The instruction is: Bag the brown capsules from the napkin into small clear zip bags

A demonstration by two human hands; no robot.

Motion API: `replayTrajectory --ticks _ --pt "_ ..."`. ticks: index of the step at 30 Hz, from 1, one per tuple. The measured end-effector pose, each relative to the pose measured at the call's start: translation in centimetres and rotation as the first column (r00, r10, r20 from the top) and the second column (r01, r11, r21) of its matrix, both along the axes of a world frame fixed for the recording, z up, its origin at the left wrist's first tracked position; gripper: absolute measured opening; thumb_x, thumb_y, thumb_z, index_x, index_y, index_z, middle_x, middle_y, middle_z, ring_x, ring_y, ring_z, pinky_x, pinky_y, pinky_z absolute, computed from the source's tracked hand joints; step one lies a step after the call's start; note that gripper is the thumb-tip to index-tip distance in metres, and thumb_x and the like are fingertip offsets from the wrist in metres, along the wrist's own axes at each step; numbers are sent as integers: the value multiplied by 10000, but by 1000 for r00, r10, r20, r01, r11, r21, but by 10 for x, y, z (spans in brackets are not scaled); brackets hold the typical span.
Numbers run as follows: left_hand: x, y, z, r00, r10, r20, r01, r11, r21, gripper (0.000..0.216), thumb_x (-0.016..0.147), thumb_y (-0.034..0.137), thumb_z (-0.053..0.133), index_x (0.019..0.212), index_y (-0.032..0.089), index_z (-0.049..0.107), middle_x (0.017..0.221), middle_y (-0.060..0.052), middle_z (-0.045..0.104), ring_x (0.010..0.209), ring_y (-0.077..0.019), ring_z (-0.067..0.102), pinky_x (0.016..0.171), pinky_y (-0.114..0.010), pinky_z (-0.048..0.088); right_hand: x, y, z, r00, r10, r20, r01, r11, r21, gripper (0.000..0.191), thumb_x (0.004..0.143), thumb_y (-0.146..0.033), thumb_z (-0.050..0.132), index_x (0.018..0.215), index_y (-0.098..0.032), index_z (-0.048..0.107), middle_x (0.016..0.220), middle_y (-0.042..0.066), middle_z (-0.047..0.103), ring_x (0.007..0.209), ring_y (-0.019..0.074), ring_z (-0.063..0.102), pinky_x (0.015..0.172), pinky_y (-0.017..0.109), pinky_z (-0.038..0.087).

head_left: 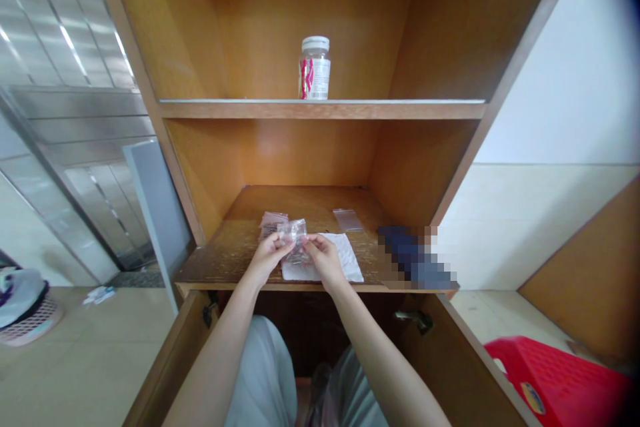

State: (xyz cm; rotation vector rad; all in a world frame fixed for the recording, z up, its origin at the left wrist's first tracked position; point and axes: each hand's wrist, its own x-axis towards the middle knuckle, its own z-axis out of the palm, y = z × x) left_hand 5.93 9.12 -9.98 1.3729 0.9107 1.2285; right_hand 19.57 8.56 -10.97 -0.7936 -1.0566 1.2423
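Between my two hands is a small clear plastic bag (pixel 293 229), held up over a white cloth or paper sheet (pixel 350 259). My left hand (pixel 269 256) pinches its left side, and my right hand (pixel 324 257) pinches the right side. Something small shows inside or just below the bag, too fine to name. Just behind my left hand lie more small clear bags (pixel 273 219) with thin dark contents. A flat clear zip bag (pixel 347 219) rests farther back to the right on the wooden shelf (pixel 225 260).
A white-capped jar (pixel 315 70) stands on the upper shelf. At right, a dark blue item (pixel 410 257) is blurred out. Open cabinet doors (pixel 440 353) flank my legs. A red plastic basket (pixel 555 380) is on the floor at right, a pink basket (pixel 35 320) at left.
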Motion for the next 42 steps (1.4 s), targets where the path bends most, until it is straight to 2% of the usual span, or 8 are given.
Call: replayTrajectory --ticks 7,12,19,24,28,30,34,42 --pt "0 1 0 998 8 -70 -9 1000 -4 256 646 321 666 742 139 515 648 19 556 554 -80 502 528 -186 360 0 7 1 997 -7 74 6 1000 22 207 660 -378 604 734 -195 541 539 -46 536 386 79 420 387 208 323" --pt "1 -2 3 991 75 -112 -78 997 -23 275 675 381 629 766 145 523 538 38 513 481 -75 459 466 -181 326 -1 9 -11 999 19 46 -21 999 42 211 669 -397 591 719 -203 526 536 -48 533 382 79 418 392 211 326" --pt "0 -2 0 988 56 -145 -58 998 -6 250 686 367 620 786 151 546 506 43 516 456 -83 464 460 -189 337 2 5 -9 992 103 68 -105 994 29 217 663 -394 608 719 -196 539 603 -22 585 428 92 465 430 223 355" --pt "2 -3 1 989 52 -136 -50 999 19 261 712 381 591 804 136 589 552 16 559 483 -98 499 502 -211 379 3 3 -9 991 104 81 -109 992 59 211 673 -388 603 669 -182 556 532 -34 537 437 83 432 455 214 339" --pt "3 -3 1 993 33 -118 -32 999 9 285 709 369 598 867 132 600 653 -13 609 530 -109 532 520 -218 397 3 1 -6 992 109 65 -113 991 70 191 669 -367 607 660 -182 561 583 -17 566 505 101 482 504 219 374" --pt "3 -4 3 993 22 -115 -20 1000 16 286 701 366 606 859 127 607 681 -21 618 534 -105 528 521 -217 398 3 0 -5 993 102 65 -107 991 81 193 674 -377 602 667 -188 567 597 -14 571 523 108 491 525 226 390" --pt "4 -6 6 993 4 -122 -5 1000 -7 291 701 395 597 821 130 603 593 -5 597 494 -103 513 492 -212 382 3 0 -4 992 81 95 -89 992 85 205 675 -401 594 672 -197 575 585 -13 564 522 117 487 530 235 399" --pt "3 -3 1 995 51 -86 -51 999 3 241 700 383 591 714 144 563 567 20 569 491 -102 527 510 -214 400 2 3 -7 997 73 39 -75 996 42 220 678 -403 582 638 -188 583 554 -25 549 470 97 452 485 223 362"
